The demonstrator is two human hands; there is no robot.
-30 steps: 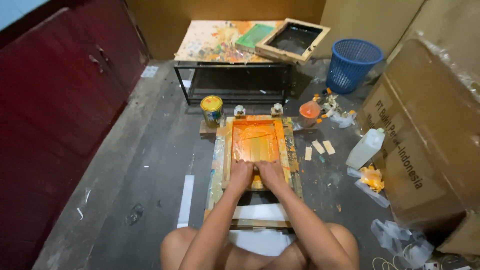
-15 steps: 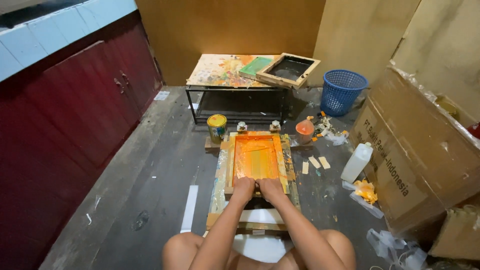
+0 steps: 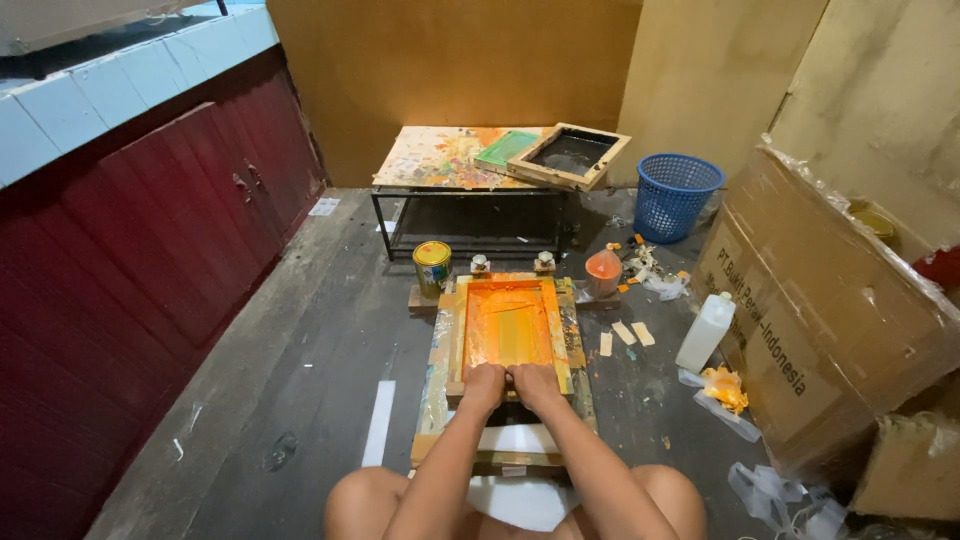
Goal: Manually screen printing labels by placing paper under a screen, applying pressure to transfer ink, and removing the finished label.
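Your left hand (image 3: 484, 381) & right hand (image 3: 534, 380) both clenched, gripping orange print frame's (image 3: 508, 325) near edge, brown cardboard box (image 3: 830, 320) w/ dark lettering at right.

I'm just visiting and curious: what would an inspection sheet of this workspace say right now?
Surface: dark, paint-stained floor; work is done on it.
Job's things: wooden printing screen frame flooded with orange ink, lying flat on a paint-smeared board.
Clutter: yellow paint can, orange-lidded tub, white plastic bottle, crumpled plastic, small wooden scraps.
Hands: left hand and right hand side by side at the frame's near edge, fingers curled; what they grip is hidden.
Cables: nothing seen.
Surroundings: red cabinet doors, low paint-splattered table, blue basket, cardboard box.
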